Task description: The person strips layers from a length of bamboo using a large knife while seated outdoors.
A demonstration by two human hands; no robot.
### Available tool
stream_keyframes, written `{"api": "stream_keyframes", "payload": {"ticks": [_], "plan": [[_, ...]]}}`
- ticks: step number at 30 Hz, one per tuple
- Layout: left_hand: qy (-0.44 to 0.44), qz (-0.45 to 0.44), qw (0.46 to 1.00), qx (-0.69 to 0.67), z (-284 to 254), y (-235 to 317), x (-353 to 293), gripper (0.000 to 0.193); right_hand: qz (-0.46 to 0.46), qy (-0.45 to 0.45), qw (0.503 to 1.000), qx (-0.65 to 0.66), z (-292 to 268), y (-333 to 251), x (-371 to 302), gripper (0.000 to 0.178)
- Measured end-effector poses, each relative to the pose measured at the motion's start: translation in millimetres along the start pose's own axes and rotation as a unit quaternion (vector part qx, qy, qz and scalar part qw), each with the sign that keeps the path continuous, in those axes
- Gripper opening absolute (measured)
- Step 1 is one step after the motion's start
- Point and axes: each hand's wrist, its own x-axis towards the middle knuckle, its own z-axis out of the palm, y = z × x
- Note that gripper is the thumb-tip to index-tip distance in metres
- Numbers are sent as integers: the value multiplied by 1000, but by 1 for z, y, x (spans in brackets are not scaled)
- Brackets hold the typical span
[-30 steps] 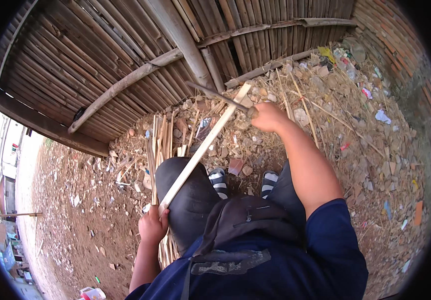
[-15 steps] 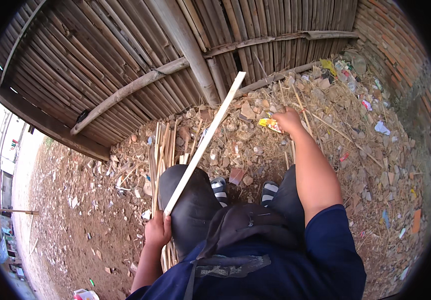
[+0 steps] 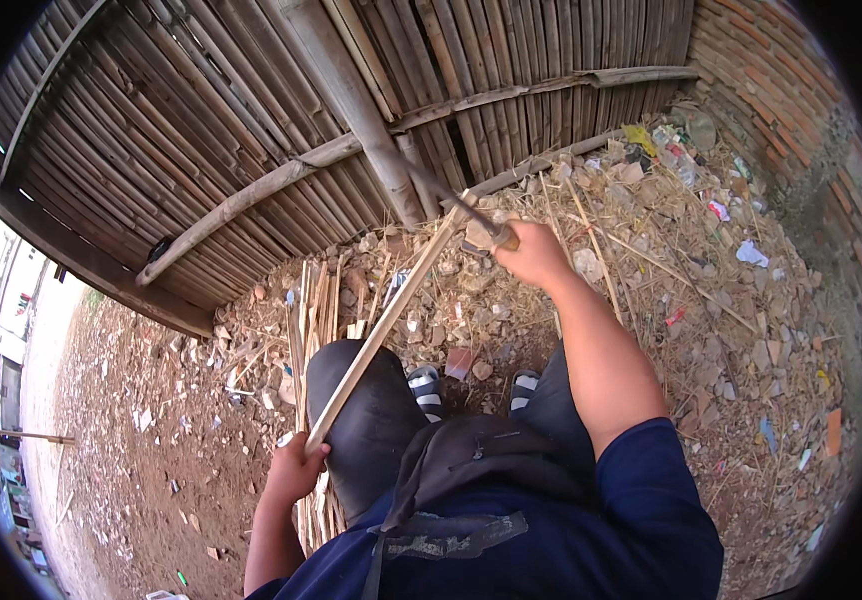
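Note:
A long split bamboo strip [image 3: 386,325] slants up and away from my left hand [image 3: 298,467], whose fingers are closed round its near end. It passes over my left thigh. My right hand [image 3: 534,252] grips a knife [image 3: 502,236] by its short wooden handle. The dark, narrow blade points up and left, crossing at the strip's far end; whether it touches or cuts in I cannot tell. Beside and below my left leg lies a bundle of similar bamboo strips [image 3: 320,305], partly hidden by the leg and my left hand.
A bamboo slat wall [image 3: 231,130] with a thick pole [image 3: 351,95] stands close ahead. A brick wall [image 3: 801,80] rises at the right. Stones, straw and litter cover the ground [image 3: 181,400]. My sandalled feet rest between, near a flat reddish brick piece [image 3: 460,362].
My right hand has moved left, bringing the knife blade across the strip's far end. The strip has turned and its far end sits lower. A yellow wrapper near that hand no longer shows.

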Motion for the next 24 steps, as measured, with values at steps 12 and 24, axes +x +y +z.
{"api": "stream_keyframes", "payload": {"ticks": [12, 24], "plan": [[73, 29, 996, 40, 13, -3, -4, 59, -171, -105, 967, -155, 17, -6, -17, 24], [105, 58, 981, 155, 21, -3, -3, 53, -155, -258, 944, -137, 15, -31, -37, 27]]}}
